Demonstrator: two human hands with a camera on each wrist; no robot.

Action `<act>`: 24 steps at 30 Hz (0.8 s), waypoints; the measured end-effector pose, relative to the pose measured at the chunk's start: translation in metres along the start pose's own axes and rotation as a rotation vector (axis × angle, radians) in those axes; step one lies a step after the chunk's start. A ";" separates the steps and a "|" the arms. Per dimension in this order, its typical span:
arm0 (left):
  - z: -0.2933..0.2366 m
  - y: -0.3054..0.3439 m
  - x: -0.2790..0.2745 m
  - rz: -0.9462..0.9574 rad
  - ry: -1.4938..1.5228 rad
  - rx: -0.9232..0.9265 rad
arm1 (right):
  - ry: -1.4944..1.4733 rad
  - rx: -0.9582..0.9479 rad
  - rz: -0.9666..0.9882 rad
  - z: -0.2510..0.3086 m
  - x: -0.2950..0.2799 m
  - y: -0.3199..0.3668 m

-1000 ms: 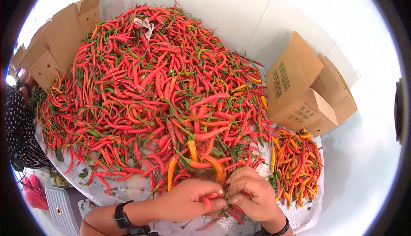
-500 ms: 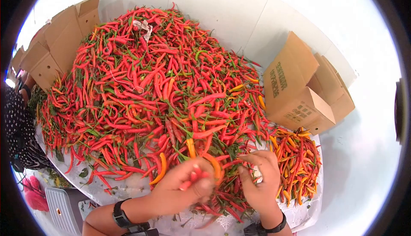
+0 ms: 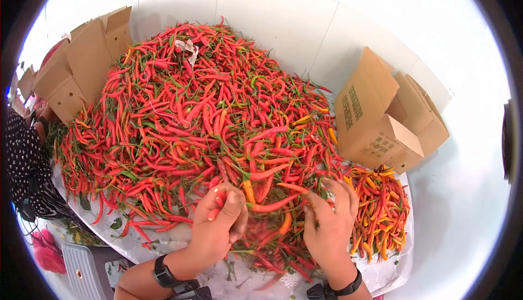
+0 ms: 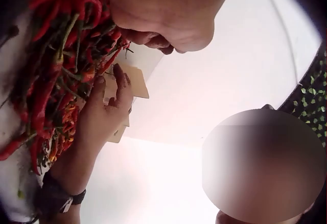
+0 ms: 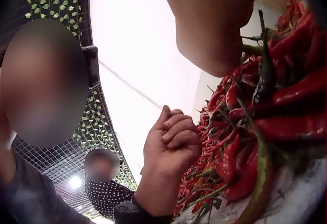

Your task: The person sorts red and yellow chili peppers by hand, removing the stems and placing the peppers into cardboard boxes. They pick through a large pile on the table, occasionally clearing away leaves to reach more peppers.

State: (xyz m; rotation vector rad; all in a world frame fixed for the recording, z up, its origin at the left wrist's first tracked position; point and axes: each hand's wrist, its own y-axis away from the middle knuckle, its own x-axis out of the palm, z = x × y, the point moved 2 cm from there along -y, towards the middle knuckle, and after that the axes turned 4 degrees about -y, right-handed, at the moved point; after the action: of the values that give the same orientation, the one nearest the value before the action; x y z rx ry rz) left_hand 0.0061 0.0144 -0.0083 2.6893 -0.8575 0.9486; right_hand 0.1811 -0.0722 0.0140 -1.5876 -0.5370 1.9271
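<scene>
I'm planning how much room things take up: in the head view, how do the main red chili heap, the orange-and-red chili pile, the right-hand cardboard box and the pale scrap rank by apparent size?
1. Main red chili heap
2. Right-hand cardboard box
3. Orange-and-red chili pile
4. Pale scrap

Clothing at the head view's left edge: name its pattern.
The clothing is black with small white spots; the head view shows it best.
</scene>
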 end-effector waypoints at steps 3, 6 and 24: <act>-0.001 0.001 0.004 -0.035 -0.144 -0.023 | 0.006 -0.177 0.068 0.007 0.010 -0.004; 0.002 0.002 0.005 0.021 -0.331 -0.058 | -0.034 -0.146 0.133 0.007 0.013 -0.006; 0.014 0.003 0.010 0.156 -0.404 -0.158 | -0.562 -0.196 0.178 0.020 -0.002 0.012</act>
State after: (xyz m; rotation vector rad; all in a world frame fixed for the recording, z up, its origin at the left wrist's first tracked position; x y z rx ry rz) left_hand 0.0184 0.0022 -0.0134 2.7456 -1.1751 0.3391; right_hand 0.1591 -0.0814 0.0116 -1.2185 -0.8555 2.5373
